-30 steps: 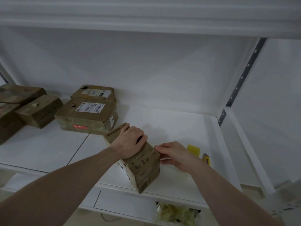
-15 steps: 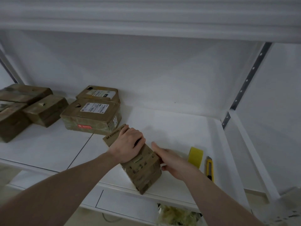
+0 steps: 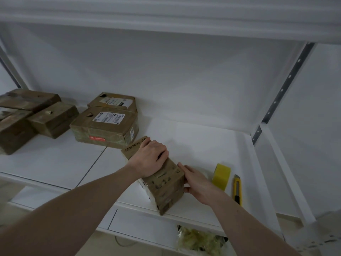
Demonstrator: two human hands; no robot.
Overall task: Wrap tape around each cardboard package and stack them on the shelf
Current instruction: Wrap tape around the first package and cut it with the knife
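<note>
White shelf (image 3: 203, 145); left hand (image 3: 149, 159) grip stays curled over package (image 3: 166, 189) top; right hand (image 3: 195, 182), earlier pinching, now flat against side.

Both hands (image 3: 149, 159) (image 3: 195, 182) forward, arms outstretched, fingers loosely curved.
</note>
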